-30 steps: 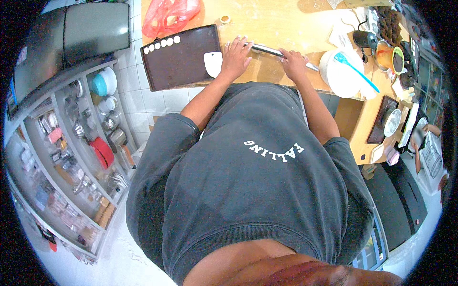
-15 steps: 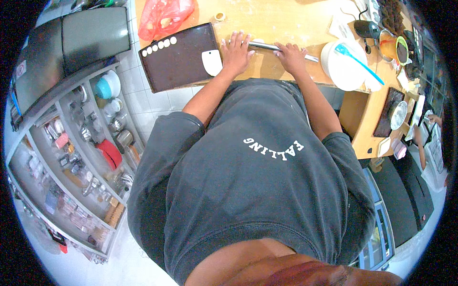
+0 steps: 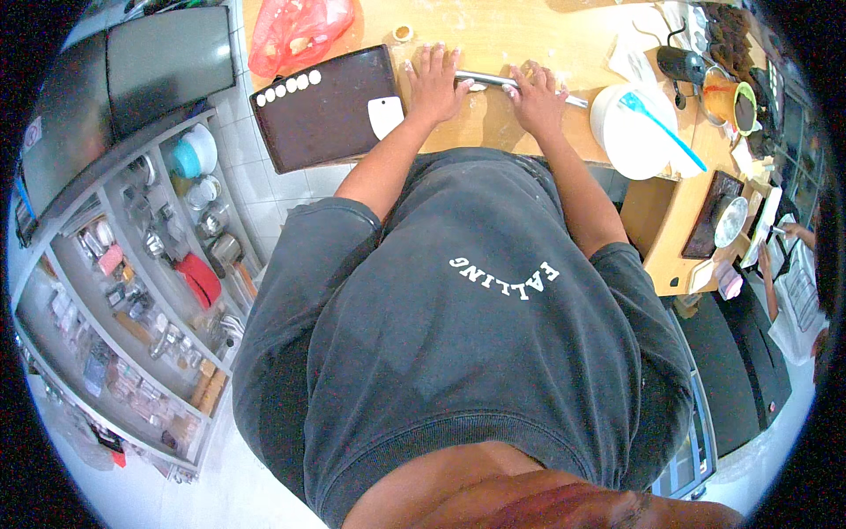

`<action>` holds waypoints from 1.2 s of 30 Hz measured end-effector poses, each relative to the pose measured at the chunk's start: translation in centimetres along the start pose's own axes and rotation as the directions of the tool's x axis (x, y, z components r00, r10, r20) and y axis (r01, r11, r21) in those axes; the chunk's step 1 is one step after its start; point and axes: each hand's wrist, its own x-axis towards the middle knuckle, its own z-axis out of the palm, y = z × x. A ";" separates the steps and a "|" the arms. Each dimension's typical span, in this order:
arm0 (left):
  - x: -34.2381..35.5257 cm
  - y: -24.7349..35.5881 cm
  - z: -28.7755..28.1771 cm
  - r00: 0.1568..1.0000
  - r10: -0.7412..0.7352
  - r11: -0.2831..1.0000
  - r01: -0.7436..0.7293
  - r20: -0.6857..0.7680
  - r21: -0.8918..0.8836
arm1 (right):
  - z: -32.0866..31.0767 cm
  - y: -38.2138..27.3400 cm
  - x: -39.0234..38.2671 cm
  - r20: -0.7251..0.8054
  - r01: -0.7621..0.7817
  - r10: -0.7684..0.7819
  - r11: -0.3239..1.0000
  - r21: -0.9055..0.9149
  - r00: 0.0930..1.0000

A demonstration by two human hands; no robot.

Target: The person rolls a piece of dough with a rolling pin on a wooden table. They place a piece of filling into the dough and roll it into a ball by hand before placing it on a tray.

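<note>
Lighting: bright; tabletop (image 3: 507,31), upper centre, strongly lit, soft shadows. Glare: pale sheen on dark panels (image 3: 167,66), upper left. Distortion: fisheye; shelving (image 3: 167,284) bowed, left. Corners: black, colour-speckled. Far-right edge: soft, apparently out of focus.

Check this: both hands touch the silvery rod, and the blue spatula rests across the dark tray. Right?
Wrong place for the blue spatula: the head view shows it across the white bowl. Left hand and right hand touch the silvery rod.

2 forearms (image 3: 388,172) reach forward, left hand (image 3: 434,88) and right hand (image 3: 538,102) both palm-down, fingers (image 3: 438,60) pointing away!
</note>
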 end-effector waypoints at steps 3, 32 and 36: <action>0.8 -0.2 -0.2 1.000 -0.024 1.000 0.024 0.020 0.003 | -0.3 0.2 1.5 0.025 0.004 -0.004 1.000 0.016 1.000; -5.3 0.2 -3.3 0.980 0.026 1.000 -0.026 0.198 -0.005 | 0.7 -0.6 -4.6 -0.006 0.060 -0.060 0.998 -0.001 0.998; -6.0 0.3 -3.6 0.973 0.028 0.999 -0.034 0.228 0.020 | 0.7 -0.7 -5.3 0.006 0.060 -0.060 0.998 0.034 0.998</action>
